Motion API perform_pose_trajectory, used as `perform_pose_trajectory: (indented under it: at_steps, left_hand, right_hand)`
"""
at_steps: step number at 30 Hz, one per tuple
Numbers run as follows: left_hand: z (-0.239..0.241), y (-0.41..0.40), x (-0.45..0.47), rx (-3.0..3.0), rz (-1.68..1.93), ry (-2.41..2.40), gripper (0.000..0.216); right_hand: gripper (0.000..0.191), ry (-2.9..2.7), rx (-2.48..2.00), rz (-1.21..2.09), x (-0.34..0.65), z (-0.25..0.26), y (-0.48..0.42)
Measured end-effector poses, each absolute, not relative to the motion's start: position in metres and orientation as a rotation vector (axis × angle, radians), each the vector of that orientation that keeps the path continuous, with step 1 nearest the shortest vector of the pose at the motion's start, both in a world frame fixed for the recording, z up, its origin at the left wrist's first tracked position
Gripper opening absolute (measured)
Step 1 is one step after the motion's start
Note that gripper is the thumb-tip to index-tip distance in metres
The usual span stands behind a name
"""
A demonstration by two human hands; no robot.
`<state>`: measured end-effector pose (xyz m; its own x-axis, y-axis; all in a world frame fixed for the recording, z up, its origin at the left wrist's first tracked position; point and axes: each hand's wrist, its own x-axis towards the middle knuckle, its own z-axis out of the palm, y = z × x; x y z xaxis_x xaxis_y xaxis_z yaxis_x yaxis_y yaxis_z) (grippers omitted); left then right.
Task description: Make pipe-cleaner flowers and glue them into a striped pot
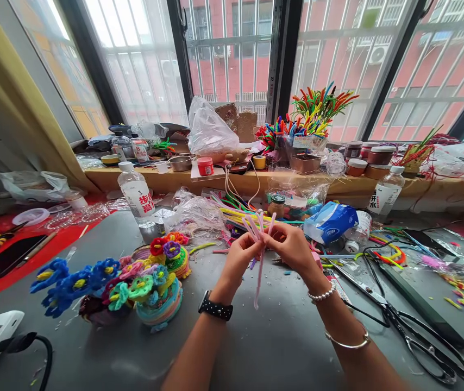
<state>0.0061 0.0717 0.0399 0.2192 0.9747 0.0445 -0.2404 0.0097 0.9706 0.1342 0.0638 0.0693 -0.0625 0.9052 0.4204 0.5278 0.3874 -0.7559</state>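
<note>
My left hand and my right hand meet above the grey table, both pinched on a bunch of pale pink pipe cleaners. The stems stick up between my fingers and one hangs down towards the table. A black watch sits on my left wrist; bead and metal bracelets are on my right. To the left stands a cluster of finished pipe-cleaner flowers in blue, green, pink and red.
Large black scissors lie at the right. A water bottle, a blue tissue pack, loose coloured pipe cleaners and plastic bags crowd the back. The window ledge holds jars and a pot of bright pipe cleaners.
</note>
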Motion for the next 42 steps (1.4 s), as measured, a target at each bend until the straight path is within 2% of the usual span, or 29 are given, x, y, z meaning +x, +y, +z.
perform_pose_trajectory:
  at_steps: [6, 10, 15, 26, 34, 42]
  left_hand:
    - [0.04, 0.07, 0.009, 1.18, 1.121, 0.88, 0.034]
    - [0.039, 0.069, 0.011, 1.165, 1.14, 0.903, 0.034]
    - [0.039, 0.069, 0.012, 1.19, 1.191, 0.914, 0.035]
    - [0.042, 0.068, 0.009, 1.091, 1.137, 0.851, 0.026]
    - [0.041, 0.068, 0.011, 1.149, 1.241, 0.929, 0.027]
    - [0.042, 0.067, 0.012, 1.084, 1.224, 0.822, 0.027]
  right_hand:
    - [0.02, -1.74, -1.345, 0.413, 0.132, 0.069, 0.062]
    - [0.024, -1.757, -1.411, 0.311, 0.132, 0.066, 0.064]
    - [0.023, -1.751, -1.424, 0.322, 0.133, 0.064, 0.065]
    - [0.026, -1.589, -1.151, 0.811, 0.142, 0.054, 0.077]
    - [0.017, -1.667, -1.203, 0.634, 0.138, 0.06, 0.071]
    - [0.027, -1.39, -0.984, 1.115, 0.138, 0.058, 0.071]
